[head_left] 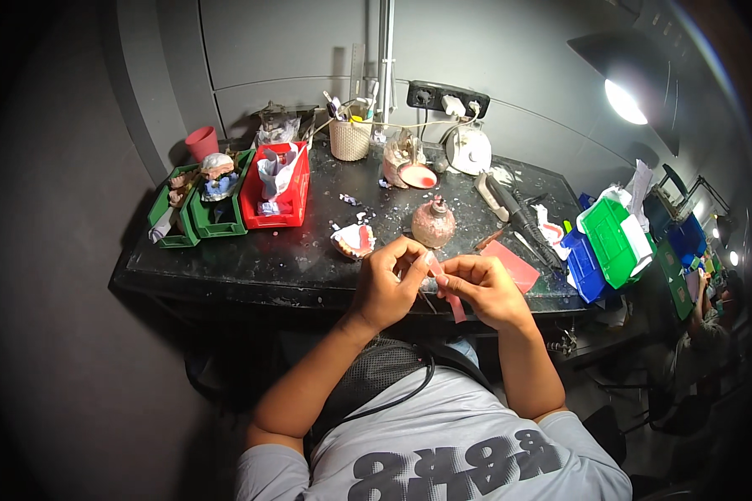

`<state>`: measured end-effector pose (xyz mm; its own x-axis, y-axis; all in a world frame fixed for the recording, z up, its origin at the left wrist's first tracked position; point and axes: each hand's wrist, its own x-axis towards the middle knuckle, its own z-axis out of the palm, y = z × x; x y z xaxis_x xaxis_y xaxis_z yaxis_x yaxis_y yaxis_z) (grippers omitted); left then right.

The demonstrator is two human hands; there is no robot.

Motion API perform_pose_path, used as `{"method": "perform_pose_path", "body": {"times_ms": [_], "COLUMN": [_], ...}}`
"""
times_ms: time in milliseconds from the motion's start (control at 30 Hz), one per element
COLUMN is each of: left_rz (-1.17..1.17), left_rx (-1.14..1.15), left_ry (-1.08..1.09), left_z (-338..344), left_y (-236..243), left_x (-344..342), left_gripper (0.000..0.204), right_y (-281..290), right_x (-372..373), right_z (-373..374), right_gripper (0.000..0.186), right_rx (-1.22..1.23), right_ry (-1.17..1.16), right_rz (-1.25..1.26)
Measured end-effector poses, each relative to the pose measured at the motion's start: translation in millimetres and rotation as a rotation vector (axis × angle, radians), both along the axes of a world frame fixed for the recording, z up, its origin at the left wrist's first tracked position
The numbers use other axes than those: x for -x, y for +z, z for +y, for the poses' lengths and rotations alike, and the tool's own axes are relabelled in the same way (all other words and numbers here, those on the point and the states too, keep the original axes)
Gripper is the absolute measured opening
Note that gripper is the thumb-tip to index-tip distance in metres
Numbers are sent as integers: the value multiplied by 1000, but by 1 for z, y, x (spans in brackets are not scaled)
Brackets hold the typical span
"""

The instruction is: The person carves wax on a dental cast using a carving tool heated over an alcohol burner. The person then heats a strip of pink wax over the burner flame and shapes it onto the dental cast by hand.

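Note:
A narrow strip of pink wax [456, 307] is stretched between my two hands at the table's front edge, its lower end hanging free. My left hand [390, 284] pinches its upper part between thumb and forefinger. My right hand [486, 290] grips the same strip a little lower, fingers curled in. Just beyond the left hand lies a white dental cast [355, 240] with pink wax on it. A round, wax-spattered burner [434, 222] stands straight ahead of both hands. Beside my right hand rests a flat pink wax sheet [514, 265], partly hidden by the hand.
Green bins [219, 219] with dental models and a red bin [274, 213] with paper stand at left. Behind are a tool cup [349, 140] and a power strip [448, 99]. A black handpiece [526, 224] and blue and green boxes [614, 238] lie right. White scraps dot the tabletop.

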<state>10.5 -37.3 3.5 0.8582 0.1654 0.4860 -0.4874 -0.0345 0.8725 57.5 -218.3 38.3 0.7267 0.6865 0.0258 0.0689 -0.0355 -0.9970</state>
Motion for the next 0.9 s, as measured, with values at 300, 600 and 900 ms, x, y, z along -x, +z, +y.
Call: {"method": "perform_pose_path", "body": {"times_ms": [300, 600, 900], "left_rz": [55, -138, -162], "left_rx": [37, 77, 211], "left_ry": [87, 309, 513], "left_z": [7, 52, 105], "left_y": [-9, -7, -17], "left_x": [-8, -1, 12], "left_gripper": [12, 7, 14], "right_y": [2, 7, 12], "right_x": [6, -40, -76], "right_z": [0, -8, -4], "right_gripper": [23, 22, 26], "right_rx": [213, 193, 224], "right_ry": [-297, -484, -521], "right_rz": [-765, -788, -584]}}
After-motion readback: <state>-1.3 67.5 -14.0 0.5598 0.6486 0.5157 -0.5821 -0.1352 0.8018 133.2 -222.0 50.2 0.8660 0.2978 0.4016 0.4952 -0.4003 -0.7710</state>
